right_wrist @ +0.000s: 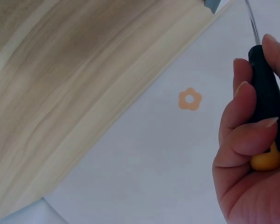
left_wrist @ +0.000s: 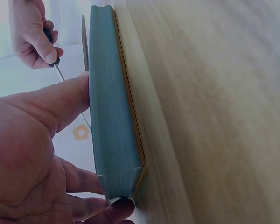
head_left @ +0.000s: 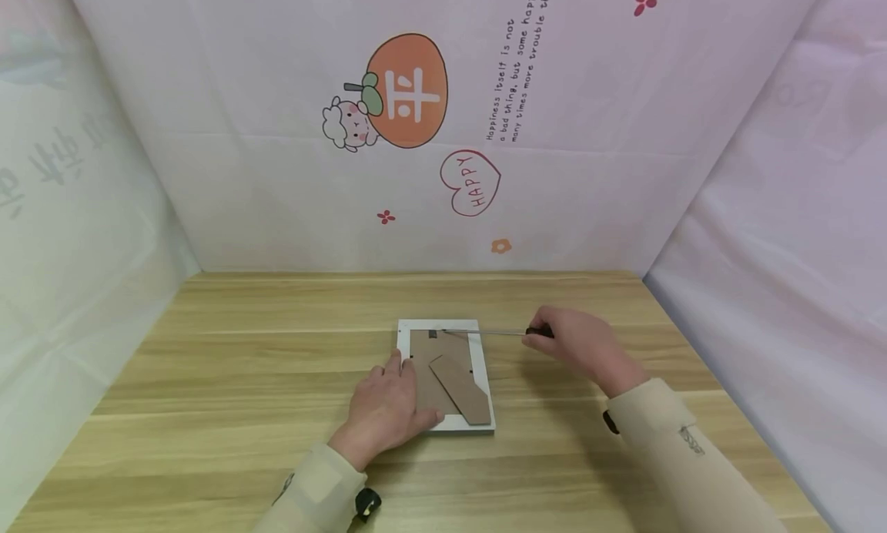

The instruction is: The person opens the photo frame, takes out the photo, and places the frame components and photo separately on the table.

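Note:
A white picture frame (head_left: 483,390) lies face down on the wooden table, its brown backing board (head_left: 450,346) and slanted easel leg (head_left: 460,387) facing up. My left hand (head_left: 384,410) holds it at the near left corner, thumb over the near border and fingers along the left side. My right hand (head_left: 575,340) grips a screwdriver with a dark handle (right_wrist: 263,88), yellow at its end. The thin metal shaft (head_left: 502,333) reaches left across the frame's right border, its tip at the backing's top, beside a small dark hanger (head_left: 433,334).
The wooden table (head_left: 263,363) meets a white printed cloth (head_left: 277,186) at the back. More white cloth hangs at the left (head_left: 76,171) and at the right (head_left: 797,209). Small dark tabs sit along the backing's sides.

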`<state>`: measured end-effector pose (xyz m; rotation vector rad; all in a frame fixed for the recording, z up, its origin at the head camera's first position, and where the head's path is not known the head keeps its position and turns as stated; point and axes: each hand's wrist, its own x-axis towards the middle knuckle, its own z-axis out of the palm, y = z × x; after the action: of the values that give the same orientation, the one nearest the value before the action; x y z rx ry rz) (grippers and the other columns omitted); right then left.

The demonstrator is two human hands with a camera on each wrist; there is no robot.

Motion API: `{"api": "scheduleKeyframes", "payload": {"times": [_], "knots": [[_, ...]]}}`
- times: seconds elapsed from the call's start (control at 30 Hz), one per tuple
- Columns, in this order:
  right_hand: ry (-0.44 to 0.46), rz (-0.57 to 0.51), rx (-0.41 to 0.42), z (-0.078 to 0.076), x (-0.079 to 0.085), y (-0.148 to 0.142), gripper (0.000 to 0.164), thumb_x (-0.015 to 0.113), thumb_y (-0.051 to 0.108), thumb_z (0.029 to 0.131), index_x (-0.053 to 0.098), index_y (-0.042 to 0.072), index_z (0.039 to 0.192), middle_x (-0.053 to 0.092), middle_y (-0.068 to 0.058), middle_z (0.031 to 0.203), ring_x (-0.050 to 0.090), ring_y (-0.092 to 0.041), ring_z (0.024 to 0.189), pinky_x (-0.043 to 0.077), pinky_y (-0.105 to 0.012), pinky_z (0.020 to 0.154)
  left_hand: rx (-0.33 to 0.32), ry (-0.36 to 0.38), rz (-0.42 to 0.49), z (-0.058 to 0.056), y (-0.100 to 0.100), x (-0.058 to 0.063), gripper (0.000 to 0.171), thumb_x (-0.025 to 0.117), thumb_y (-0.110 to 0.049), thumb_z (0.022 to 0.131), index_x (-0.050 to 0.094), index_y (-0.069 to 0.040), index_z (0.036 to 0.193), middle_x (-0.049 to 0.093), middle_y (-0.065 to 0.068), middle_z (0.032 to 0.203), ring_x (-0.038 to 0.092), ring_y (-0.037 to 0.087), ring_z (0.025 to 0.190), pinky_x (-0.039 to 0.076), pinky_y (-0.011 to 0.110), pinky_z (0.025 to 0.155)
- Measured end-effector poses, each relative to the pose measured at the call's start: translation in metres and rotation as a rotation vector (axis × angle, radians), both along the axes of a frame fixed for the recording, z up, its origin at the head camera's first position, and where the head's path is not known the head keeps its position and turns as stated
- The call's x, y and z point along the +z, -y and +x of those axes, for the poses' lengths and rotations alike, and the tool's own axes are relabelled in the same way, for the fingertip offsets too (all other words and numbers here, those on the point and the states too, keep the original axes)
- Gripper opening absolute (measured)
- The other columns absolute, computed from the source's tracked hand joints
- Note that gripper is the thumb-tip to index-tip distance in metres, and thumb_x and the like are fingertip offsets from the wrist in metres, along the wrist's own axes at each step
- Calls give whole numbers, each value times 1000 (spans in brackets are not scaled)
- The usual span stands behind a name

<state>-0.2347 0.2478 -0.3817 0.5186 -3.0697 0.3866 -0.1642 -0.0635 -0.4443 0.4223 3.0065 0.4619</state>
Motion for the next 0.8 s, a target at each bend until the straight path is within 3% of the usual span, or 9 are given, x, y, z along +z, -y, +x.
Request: {"api": "scheduleKeyframes", "payload": {"times": [0.37,0.8], "knots": [[-38,-1,-1,6,-2,6,28,65,48,88,67,22,96,63,11,81,52,-8,66,46,-32,60,-4,-1,0,0,1,0,98,63,-66,79,42,7,142,31,30,153,47,42,122,43,50,99],[-57,34,-53,-2,-1,5,28,61,51,90,61,24,87,58,10,72,50,-11,61,42,-33,51,-8,-12,3,0,1,1,98,64,-65,79,43,7,141,32,29,152,47,42,122,42,51,100]]}}
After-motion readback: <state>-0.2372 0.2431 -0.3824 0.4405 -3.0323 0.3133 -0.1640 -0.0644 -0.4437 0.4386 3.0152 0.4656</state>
